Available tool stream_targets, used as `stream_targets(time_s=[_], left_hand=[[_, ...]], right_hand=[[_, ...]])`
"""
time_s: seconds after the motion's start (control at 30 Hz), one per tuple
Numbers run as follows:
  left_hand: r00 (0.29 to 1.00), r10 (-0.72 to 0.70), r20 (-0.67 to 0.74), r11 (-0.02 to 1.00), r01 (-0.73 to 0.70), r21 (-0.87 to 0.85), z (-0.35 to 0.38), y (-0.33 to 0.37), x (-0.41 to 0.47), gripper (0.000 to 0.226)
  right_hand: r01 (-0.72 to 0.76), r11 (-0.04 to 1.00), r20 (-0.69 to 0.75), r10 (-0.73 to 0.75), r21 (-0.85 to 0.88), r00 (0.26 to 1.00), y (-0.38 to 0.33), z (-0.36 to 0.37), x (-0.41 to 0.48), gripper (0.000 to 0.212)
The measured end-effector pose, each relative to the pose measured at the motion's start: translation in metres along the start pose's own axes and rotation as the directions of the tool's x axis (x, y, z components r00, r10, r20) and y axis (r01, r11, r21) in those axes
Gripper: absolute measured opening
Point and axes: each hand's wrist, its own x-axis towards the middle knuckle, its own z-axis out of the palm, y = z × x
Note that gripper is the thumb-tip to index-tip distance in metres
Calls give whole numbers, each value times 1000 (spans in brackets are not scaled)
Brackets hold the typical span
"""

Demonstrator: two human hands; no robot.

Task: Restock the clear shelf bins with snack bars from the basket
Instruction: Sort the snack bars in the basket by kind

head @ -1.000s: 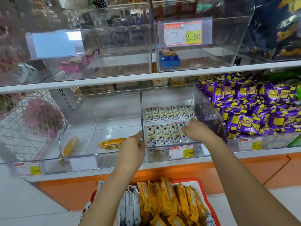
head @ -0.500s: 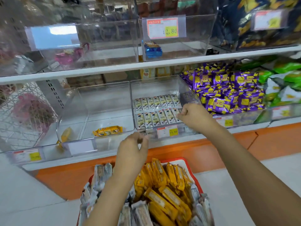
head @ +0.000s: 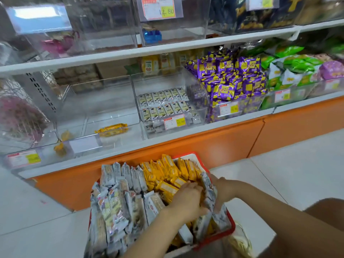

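Near: red basket (head: 229,230) on floor, crammed with grey-wrapped bars (head: 115,200) on left and yellow bars (head: 167,170) on far side. Left hand (head: 188,201) and right hand (head: 224,188) both at basket's right edge, grey bundle (head: 209,192) between them, long axis roughly upright. Left grip: fingers curled against bundle. Right grip: fingers hidden behind wrappers, cannot tell. Far: middle bin (head: 158,84) with matching grey rows lies up, forward, slightly left of hands; left hand nearer. Left bin (head: 104,108): lone yellow bar (head: 111,128).

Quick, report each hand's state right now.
Left hand: fingers buried among yellow-wrapped snack bars in the red plastic basket; grip cannot be told.
Right hand: fingers hidden behind grey-wrapped snack bars; cannot be told.
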Motion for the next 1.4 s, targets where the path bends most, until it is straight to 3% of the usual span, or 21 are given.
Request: stream_targets(time_s=[0.17,0.4,0.5,0.57,0.7,0.8,0.9,0.97,1.0,1.1,1.13,1.23,1.33,1.4], left_hand=[[999,-34,-9,996,34,88,19,3,11,84],[999,-10,-48,986,18,167,27,8,16,78],[999,-6,-49,984,15,178,30,5,22,76],[999,-19,-43,986,26,165,32,3,26,77],[999,-23,-33,982,29,185,36,4,31,80],[999,-38,-17,992,39,121,35,5,33,82],[988,-60,-140,984,35,-177,17,12,32,63],[964,-118,-237,865,-17,-502,-6,17,27,36],[960,-135,-245,755,-60,-653,-17,18,23,27],[976,-113,-188,282,-150,-948,-45,20,11,22],[977,-101,-188,213,-163,-963,-52,19,8,25],[973,-84,-217,193,-197,-961,-64,17,7,24],[963,-143,-229,225,-193,-955,-70,12,14,18],[965,-169,-202,173,-173,-970,-73,8,17,14]], right_hand=[[-6,998,-1,5,-62,1000,-4,29,2,132],[16,994,-246,11,107,969,-3,47,4,107],[37,956,-226,32,292,974,3,49,9,100],[49,871,-157,33,488,987,14,41,11,97],[117,563,-138,-6,818,990,36,6,-3,91],[256,401,-244,-83,879,966,43,-22,-24,82],[360,316,-304,-212,878,929,41,-40,-48,78],[422,282,-340,-299,862,892,35,-48,-62,79],[451,257,-362,-327,855,873,31,-52,-69,79],[533,197,-441,-369,823,818,20,-61,-85,78],[562,183,-468,-384,806,796,16,-63,-89,77],[635,184,-529,-409,750,743,8,-67,-95,73],[631,204,-540,-365,749,759,-2,-68,-90,78],[620,186,-549,-320,763,772,-5,-71,-86,70]])
